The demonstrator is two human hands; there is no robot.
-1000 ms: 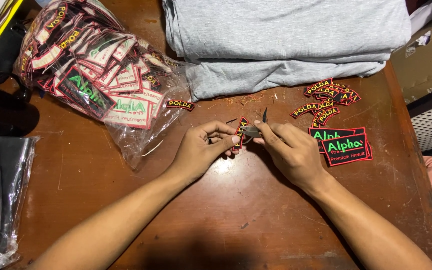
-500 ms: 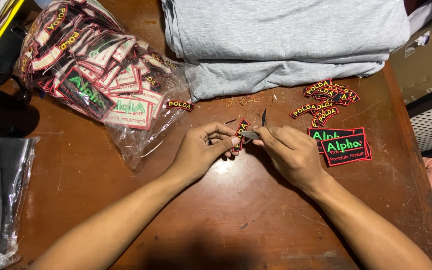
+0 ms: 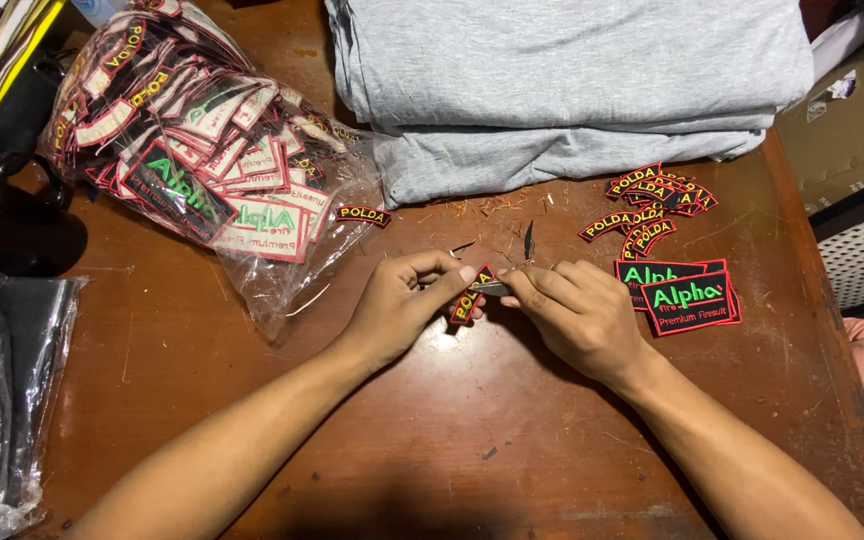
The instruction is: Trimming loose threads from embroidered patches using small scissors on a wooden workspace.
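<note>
Warm, fairly dim indoor light from above and ahead; the table [image 3: 252, 400] gives a soft sheen at centre, with mild glare on the plastic bag [image 3: 282, 280] at upper left. Hands throw short soft shadows toward the lower frame, and the bottom edge and left corners fall darker. Focus is decent at centre, slightly soft overall, with a little wide-angle stretch at the edges.

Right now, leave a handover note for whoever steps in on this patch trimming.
Left hand: pinches a small red-edged patch.
Right hand: holds small snips, blades at the patch's edge.
Trimmed small patches and larger rectangular patches lie to the right.
A clear bag of patches sits on the left, apparently still to do.
Thread scraps litter the wooden table.
</note>
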